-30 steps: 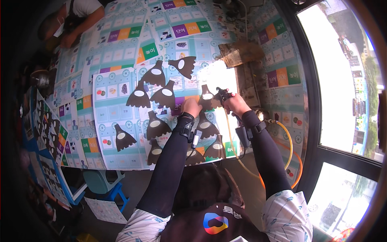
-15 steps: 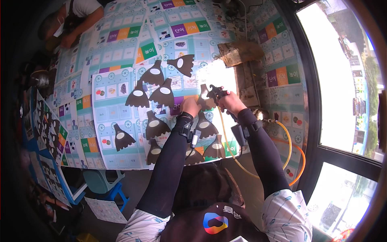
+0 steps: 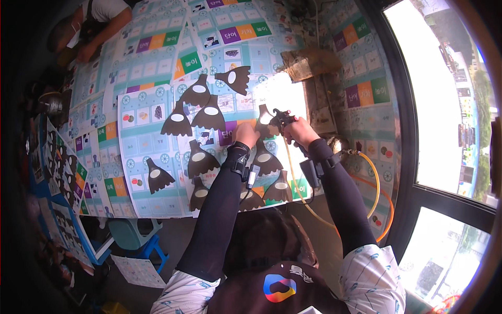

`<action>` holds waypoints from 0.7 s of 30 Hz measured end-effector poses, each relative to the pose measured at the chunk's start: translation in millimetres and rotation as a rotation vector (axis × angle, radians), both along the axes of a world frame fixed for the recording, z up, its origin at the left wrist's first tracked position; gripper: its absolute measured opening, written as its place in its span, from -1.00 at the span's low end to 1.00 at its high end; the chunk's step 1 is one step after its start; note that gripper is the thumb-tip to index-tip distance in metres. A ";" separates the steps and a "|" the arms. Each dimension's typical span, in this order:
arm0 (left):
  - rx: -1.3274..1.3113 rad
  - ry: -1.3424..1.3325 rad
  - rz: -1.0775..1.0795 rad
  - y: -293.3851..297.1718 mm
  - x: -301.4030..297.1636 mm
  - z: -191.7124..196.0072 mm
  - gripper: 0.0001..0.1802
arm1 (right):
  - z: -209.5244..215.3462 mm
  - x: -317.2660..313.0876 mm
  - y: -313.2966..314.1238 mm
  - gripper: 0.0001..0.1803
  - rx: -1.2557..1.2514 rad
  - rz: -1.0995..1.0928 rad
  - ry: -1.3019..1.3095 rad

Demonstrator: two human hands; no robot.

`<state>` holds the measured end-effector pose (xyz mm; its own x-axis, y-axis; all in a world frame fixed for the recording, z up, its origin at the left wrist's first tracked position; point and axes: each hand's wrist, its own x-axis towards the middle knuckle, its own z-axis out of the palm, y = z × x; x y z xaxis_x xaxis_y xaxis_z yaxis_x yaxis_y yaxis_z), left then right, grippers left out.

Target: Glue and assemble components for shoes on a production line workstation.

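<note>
In my right hand is a black spray gun, its nozzle end pointing left at a dark fan-shaped piece with a scalloped edge. A yellow hose hangs from the gun. My left hand is closed just left of that piece, and what its fingers pinch, if anything, is hidden. Similar dark pieces with white ovals lie around my hands, among them one beyond the left hand and another nearer me. They rest on printed sheets with pictures of fruit.
Printed sheets cover the table and the wall at right. A crumpled brown packet lies at the back right. Yellow and orange hoses loop beside a bright window. Another person leans in at the far left. A stool stands below the table edge.
The table and its pieces have shifted slightly up and left in the view. The spray gun stays in my right hand, and my left hand remains closed beside the same dark piece.
</note>
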<state>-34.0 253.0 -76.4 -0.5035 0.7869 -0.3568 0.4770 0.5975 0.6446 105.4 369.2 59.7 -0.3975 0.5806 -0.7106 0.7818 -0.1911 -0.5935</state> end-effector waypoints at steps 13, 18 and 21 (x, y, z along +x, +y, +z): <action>0.130 0.185 0.155 -25.7 -6.5 48.0 -0.75 | 5.4 45.8 4.7 -0.85 0.094 0.003 0.319; 0.012 0.559 0.257 -69.2 -103.9 39.2 -0.46 | 106.6 38.0 -31.7 -0.72 -0.006 -0.205 0.212; -0.115 0.322 0.245 -66.9 -113.8 30.0 -0.31 | 108.8 27.4 -47.5 -0.68 -0.052 -0.221 0.376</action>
